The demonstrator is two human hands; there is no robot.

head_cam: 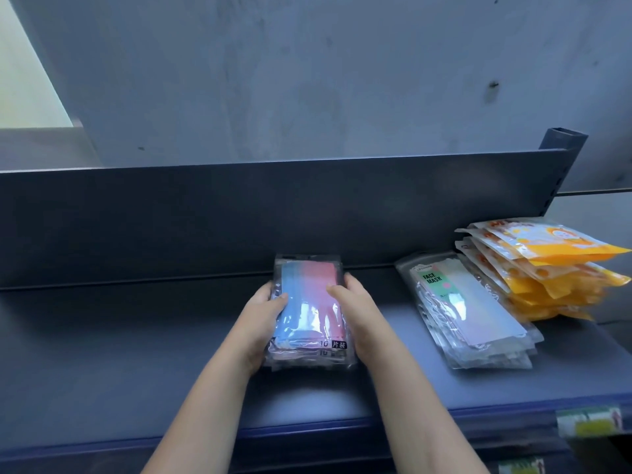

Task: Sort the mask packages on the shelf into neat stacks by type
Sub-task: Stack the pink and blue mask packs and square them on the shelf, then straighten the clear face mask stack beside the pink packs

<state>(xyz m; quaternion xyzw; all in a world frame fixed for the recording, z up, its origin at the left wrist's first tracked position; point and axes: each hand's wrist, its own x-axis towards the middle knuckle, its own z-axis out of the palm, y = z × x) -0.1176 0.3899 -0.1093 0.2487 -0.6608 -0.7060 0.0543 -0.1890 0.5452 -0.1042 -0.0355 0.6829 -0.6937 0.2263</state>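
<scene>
On the dark grey shelf, near its middle and close to the back panel, lies a small stack of clear packages holding blue and pink masks, with a black label at the near right corner reading "10" beside two characters. The left hand grips the stack's left long edge, its thumb lying on the top package, while the right hand grips the right long edge, its thumb also on top and its fingers curled over the far side. The stack rests on the shelf between the two palms. To the right, well apart, sits a fanned pile of clear packages marked "FACE MASK", and just beyond it, touching or nearly so, a looser heap of orange and yellow packages. Blurred price tags show on the shelf's front edge at lower right.
</scene>
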